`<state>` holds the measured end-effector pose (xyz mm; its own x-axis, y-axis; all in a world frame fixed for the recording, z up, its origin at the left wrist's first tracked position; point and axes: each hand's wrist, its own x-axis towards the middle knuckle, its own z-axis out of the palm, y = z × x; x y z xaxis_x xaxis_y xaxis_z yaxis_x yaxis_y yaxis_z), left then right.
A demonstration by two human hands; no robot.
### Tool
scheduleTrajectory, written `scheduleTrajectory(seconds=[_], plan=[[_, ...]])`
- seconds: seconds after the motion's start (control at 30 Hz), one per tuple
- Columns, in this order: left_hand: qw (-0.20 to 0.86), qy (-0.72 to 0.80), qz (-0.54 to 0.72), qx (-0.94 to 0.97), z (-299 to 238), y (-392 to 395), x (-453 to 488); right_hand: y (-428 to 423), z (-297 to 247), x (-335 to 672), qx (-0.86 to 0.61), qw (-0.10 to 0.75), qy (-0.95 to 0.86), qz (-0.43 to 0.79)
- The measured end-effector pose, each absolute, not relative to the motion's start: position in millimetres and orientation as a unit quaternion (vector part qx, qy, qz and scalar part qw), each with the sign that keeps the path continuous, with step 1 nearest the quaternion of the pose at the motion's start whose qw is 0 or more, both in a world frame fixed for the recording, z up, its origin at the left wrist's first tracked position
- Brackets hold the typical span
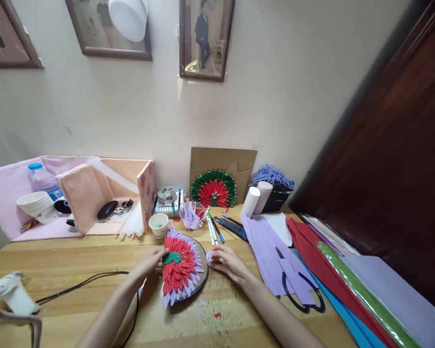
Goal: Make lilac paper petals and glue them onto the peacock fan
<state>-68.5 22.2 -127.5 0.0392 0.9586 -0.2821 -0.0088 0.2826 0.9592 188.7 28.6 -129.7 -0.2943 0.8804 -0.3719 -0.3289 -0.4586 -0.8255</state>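
Note:
A round felt peacock piece (183, 268) with red and lilac petals and a green bird shape lies on the wooden table (76, 261). My left hand (152, 261) rests at its left edge, fingertips touching the petals near the green shape. My right hand (225, 261) is at its right edge, fingers pinched on a small lilac petal (209, 255). A clear bowl of lilac petals (192, 215) stands just behind.
A paper cup (159, 224), pens (213, 229), a finished red-green fan piece (213, 188) against cardboard, scissors (300, 290) on lilac felt, and coloured sheets (348, 280) lie to the right. A glue gun (12, 292) with its cord is at the left; a pink box (94, 193) stands behind.

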Motion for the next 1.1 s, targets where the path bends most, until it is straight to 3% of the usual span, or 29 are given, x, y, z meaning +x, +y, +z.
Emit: scheduleTrajectory(seconds=[0.17, 0.37, 0.67, 1.1], plan=[[0.687, 0.539, 0.351, 0.338, -109.9, -7.6, -61.0, 29.0, -130.5, 192.4, -0.416, 0.407, -0.335, 0.741], [0.665, 0.562, 0.377, 0.316, -108.2, -39.0, -44.9, 28.9, -126.9, 197.5, -0.407, 0.422, -0.357, 0.727], [0.612, 0.56, 0.525, 0.19, -140.3, -59.8, -61.3, 25.0, -133.4, 211.0, -0.407, 0.485, -0.344, 0.693], [0.563, 0.499, 0.64, 0.153, -110.7, -51.3, -40.6, 33.3, -103.4, 203.9, -0.395, 0.51, -0.317, 0.695]])
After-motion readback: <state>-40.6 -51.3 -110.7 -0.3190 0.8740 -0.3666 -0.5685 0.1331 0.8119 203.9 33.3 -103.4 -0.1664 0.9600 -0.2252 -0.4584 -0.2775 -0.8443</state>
